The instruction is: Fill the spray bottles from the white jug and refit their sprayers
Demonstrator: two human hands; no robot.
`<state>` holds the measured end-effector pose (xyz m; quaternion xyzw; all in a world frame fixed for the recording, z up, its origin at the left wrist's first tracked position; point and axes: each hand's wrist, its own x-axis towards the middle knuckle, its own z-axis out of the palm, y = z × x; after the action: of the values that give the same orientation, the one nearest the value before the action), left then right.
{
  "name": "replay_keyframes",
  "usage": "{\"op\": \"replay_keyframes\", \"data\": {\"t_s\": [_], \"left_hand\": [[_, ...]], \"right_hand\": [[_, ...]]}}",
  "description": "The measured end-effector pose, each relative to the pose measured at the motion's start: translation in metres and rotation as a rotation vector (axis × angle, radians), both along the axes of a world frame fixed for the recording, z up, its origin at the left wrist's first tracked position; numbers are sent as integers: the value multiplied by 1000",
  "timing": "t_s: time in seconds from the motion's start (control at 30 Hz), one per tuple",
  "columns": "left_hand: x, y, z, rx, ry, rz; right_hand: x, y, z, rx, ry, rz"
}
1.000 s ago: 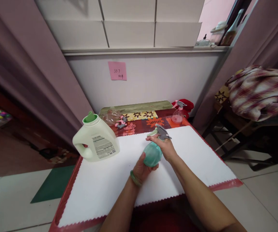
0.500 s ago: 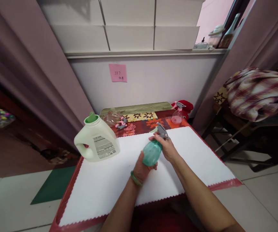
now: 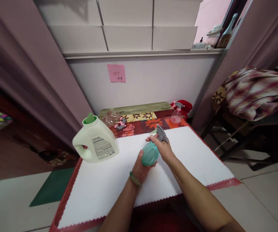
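Observation:
A teal spray bottle (image 3: pixel 150 154) is tilted above the white mat (image 3: pixel 100 190), held between both my hands. My left hand (image 3: pixel 140 168), with a green bangle at the wrist, is closed around the lower part of the bottle. Closed about the neck is my right hand (image 3: pixel 164 149), just under the grey trigger head (image 3: pixel 162 133). The neck itself is hidden by those fingers. To the left stands a pale green detergent jug (image 3: pixel 105 145) with a green spout at its open top.
A spray bottle with pink liquid (image 3: pixel 176 118) stands at the back right, near a red item (image 3: pixel 187 107). A clear bottle (image 3: pixel 111 118) lies at the back left beside a pink-and-grey trigger head (image 3: pixel 121 123). Checked cloth (image 3: pixel 260 93) lies at the far right.
My right hand has turned a little at the neck, and the grey trigger head has tipped slightly. The bottle and both hands have shifted slightly left in view; both still hold it.

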<state>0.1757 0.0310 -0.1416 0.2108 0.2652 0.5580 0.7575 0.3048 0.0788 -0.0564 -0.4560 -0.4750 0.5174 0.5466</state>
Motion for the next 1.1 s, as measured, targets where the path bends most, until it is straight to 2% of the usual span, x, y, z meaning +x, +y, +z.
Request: {"op": "replay_keyframes", "data": {"t_s": [0.2,0.37,0.6,0.73,0.83,1.0,1.1], "left_hand": [[-1,0,-4,35,0,116],[1,1,-3,17,15,156],[4,6,1,-41,-58,183],[3,6,-2,-49,-48,151],[4,6,-3,-44,-44,111],[8,8,-1,-88,-63,-31],[8,10,-2,-131,-16,43]], "right_hand": [[-7,3,1,-18,15,-81],[-11,6,-3,-27,34,-129],[-15,-13,-19,-16,-66,-48],[-15,-23,-29,-82,-260,-42],[-11,-23,-32,-91,-290,-54],[4,-13,-43,-134,-180,-62],[27,7,-49,-122,-68,-141]]}}
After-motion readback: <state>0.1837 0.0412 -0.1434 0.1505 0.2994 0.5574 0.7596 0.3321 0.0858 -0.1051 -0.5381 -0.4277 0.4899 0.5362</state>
